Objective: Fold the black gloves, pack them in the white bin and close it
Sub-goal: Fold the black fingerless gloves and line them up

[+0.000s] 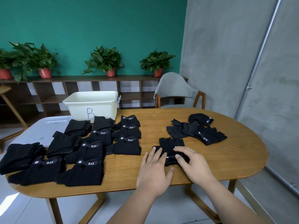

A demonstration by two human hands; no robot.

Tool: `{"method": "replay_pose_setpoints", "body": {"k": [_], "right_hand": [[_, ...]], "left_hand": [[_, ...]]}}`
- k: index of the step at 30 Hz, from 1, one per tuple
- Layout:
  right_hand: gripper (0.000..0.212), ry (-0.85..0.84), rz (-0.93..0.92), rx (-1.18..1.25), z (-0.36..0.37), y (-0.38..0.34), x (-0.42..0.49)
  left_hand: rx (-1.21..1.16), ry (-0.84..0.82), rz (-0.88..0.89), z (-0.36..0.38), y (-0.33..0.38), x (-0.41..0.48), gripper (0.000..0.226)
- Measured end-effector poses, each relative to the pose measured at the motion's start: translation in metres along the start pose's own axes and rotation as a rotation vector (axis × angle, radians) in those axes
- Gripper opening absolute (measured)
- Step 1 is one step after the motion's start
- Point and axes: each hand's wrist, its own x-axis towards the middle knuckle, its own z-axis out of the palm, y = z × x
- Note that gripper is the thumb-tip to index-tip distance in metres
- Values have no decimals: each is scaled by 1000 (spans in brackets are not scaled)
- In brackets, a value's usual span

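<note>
A black fingerless glove lies on the wooden table in front of me. My left hand lies flat with straight fingertips touching the glove's left edge. My right hand presses on its near right part, fingers slightly bent. Several folded black gloves marked 5.11 lie in rows on the left half of the table. A loose heap of unfolded gloves lies at the far right. The white bin, marked B, stands open at the table's far left.
The bin's white lid lies flat on the table's left end, partly under gloves. A grey chair stands behind the table. Potted plants line a low shelf along the green wall. A concrete wall rises at right.
</note>
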Motion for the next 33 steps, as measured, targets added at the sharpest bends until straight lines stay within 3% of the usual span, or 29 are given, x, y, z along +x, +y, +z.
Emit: {"method": "replay_pose_setpoints", "body": {"k": [6, 13, 24, 28, 31, 33], "right_hand": [[43, -153, 52, -145, -2, -13, -2], [30, 27, 20, -75, -2, -11, -5], [28, 8, 120, 187, -18, -21, -7], [19, 1, 68, 181, -16, -18, -11], [44, -52, 59, 146, -16, -21, -13], [50, -71, 76, 113, -15, -24, -13]], "left_hand": [[-11, -9, -53, 0, 0, 1, 74], [-99, 37, -76, 1, -1, 3, 72], [-294, 161, -76, 0, -10, 1, 43], [-336, 199, -104, 0, -9, 1, 35], [-349, 221, -110, -2, -8, 1, 34], [-351, 227, -120, -4, -8, 1, 36]]}}
